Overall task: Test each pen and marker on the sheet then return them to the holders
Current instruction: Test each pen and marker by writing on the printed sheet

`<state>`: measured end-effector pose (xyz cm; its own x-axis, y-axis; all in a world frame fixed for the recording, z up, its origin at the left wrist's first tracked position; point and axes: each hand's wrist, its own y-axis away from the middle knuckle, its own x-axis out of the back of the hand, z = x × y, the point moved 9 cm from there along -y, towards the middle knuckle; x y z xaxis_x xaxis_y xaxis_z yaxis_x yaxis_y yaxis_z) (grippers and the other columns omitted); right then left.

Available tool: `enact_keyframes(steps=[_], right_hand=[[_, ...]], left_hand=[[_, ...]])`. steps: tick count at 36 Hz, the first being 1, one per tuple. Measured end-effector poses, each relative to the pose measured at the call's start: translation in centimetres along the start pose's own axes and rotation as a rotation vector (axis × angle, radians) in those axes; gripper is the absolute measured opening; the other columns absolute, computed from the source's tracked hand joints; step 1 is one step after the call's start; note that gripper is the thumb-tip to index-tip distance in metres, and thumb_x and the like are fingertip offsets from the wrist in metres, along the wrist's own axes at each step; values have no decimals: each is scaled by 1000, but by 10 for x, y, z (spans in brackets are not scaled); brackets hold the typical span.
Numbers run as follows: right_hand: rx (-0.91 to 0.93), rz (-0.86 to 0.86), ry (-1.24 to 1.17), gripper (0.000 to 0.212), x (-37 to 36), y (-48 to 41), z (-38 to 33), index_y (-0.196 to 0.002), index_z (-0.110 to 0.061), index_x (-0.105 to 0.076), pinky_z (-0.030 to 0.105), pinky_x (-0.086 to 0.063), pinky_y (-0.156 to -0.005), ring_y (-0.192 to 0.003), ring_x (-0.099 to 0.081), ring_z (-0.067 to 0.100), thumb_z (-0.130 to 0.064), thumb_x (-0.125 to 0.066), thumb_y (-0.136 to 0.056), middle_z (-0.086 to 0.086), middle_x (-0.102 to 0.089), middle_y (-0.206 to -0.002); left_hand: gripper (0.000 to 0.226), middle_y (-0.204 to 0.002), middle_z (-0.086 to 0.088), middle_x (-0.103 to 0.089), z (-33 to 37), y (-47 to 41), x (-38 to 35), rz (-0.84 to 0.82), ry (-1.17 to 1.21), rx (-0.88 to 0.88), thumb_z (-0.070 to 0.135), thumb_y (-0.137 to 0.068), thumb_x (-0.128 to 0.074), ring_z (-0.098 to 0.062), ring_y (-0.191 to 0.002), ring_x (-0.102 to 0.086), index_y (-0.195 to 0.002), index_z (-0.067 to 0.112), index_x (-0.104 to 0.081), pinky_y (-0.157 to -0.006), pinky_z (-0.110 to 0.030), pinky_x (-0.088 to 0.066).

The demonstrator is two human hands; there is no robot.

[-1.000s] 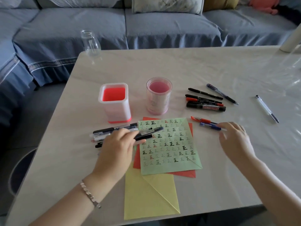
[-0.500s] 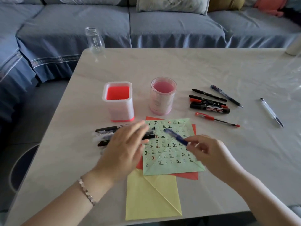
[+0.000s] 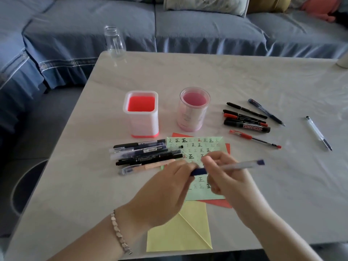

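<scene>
**Blue pen (image 3: 239,165) held two-handed over green sheet (image 3: 195,146)**

Beyond the sheet, the square holder (image 3: 141,113) and round holder (image 3: 194,110) show only red and pink floors. Half a second ago the right hand (image 3: 229,178) carried the pen alone; now the left hand (image 3: 165,187) pinches its dark end, the right hand gripping the barrel above the sheet.
</scene>
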<state>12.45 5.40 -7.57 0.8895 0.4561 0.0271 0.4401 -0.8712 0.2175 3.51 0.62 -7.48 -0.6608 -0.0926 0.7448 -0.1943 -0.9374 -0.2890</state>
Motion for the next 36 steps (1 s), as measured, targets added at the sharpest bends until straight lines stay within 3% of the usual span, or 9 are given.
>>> enact_keyframes(steps=[2,7,10,13,17,21,24,30,36], right_hand=[[0,51,45,22,-9,1,6,-70,-13,-52,15,-30,-42,-42,-36,7,-27,-54,-87,-8,-44,-47],[96,173,156,30,-11,3,13,-61,-19,-42,16,-31,-47,-44,-37,3,-30,-47,-88,-13,-43,-44],[37,146,48,15,-15,3,22,-65,-16,-44,14,-28,-43,-42,-32,2,-23,-39,-77,-13,-39,-44],[-39,75,-16,17,-22,4,30,-75,-12,-46,17,-21,-37,-37,-24,6,-8,-39,-90,-10,-32,-42],[-32,95,-42,18,-16,6,29,-83,-8,-47,19,-21,-35,-32,-24,11,0,-35,-93,-4,-31,-36],[-48,276,-67,23,14,5,33,-71,-11,-45,19,-28,-37,-33,-29,12,-5,-41,-93,-3,-34,-36],[-101,331,-100,24,26,7,43,-68,-8,-42,18,-30,-36,-34,-30,11,-5,-43,-92,-3,-34,-38],[-124,342,-108,26,25,14,57,-70,-2,-46,26,-36,-40,-35,-41,16,-13,-44,-94,4,-45,-41],[-103,334,-116,26,21,15,63,-74,-1,-53,22,-44,-42,-44,-56,19,-18,-47,-92,6,-58,-48]], left_hand=[[35,-101,-6,-59,8,-2,-6,-44,-14,-34,26,-98,-30,-18,-89,-53,-112,6,-55,-74,-32,-44],[17,-79,3,-61,15,-3,-4,-31,5,-55,27,-96,-33,-11,-69,-47,-100,19,-47,-55,-22,-36],[23,-67,7,-61,11,3,-7,-50,-45,-55,33,-97,-31,-13,-63,-48,-99,20,-49,-44,-20,-27],[23,-56,8,-54,6,10,-5,-45,-80,-47,43,-97,-28,-12,-59,-47,-92,28,-44,-41,-17,-21],[41,-57,14,-46,-18,21,-2,-46,-68,105,60,-91,-16,-2,-54,-46,-89,28,-42,-46,-14,-28],[34,-69,16,-42,-65,47,15,125,-133,328,36,-94,-23,2,-70,-44,-91,17,-51,-64,-12,-36],[14,-86,-1,-50,-85,63,23,206,-408,274,6,-87,-49,-12,-80,-46,-98,8,-57,-76,-24,-38],[39,-99,-8,-49,-101,76,15,176,-519,247,-9,-72,-72,-21,-89,-48,-109,0,-64,-83,-26,-45],[33,-123,-11,-57,-56,71,-12,42,-366,58,24,-92,-40,-24,-114,-48,-123,17,-50,-103,-36,-37]])
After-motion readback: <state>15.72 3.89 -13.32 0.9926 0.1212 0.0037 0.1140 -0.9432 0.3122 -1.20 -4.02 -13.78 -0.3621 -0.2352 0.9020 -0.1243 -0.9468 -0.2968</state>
